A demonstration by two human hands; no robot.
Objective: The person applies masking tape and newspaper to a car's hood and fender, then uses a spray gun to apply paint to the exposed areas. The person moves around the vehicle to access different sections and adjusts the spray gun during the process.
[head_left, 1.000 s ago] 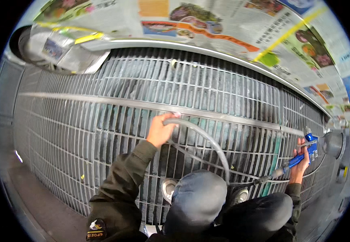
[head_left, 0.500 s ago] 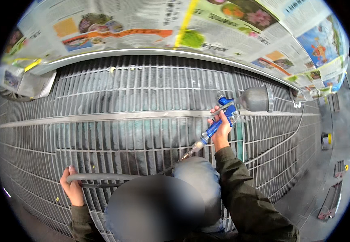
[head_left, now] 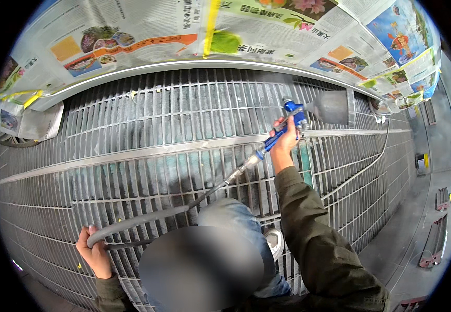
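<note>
My right hand (head_left: 286, 141) is closed round the handle of a blue spray gun (head_left: 299, 118), whose grey cup (head_left: 334, 108) sticks out to the right. The gun's head points away from me, toward the newspaper-covered panel (head_left: 147, 39), and stands apart from its lower edge. A faint haze shows just beyond the nozzle. From the handle's lower end, metal fittings lead into a grey hose (head_left: 139, 220) that runs down to the left. At the lower left my left hand (head_left: 96, 258) grips a bend of this hose, fingers wrapped round it.
Beneath everything lies a metal floor grating (head_left: 147, 179) with a long crossbar. A thin cable (head_left: 363, 179) crosses it on the right. Dark metal parts (head_left: 436, 236) and a small yellow-and-black can (head_left: 422, 163) stand along the right side. My bent knee (head_left: 236, 221) is between my arms.
The spray gun has risen slightly toward the panel, and the hose is drawn out straighter behind it. My left hand still holds the hose, a little lower. The view has shifted slightly.
</note>
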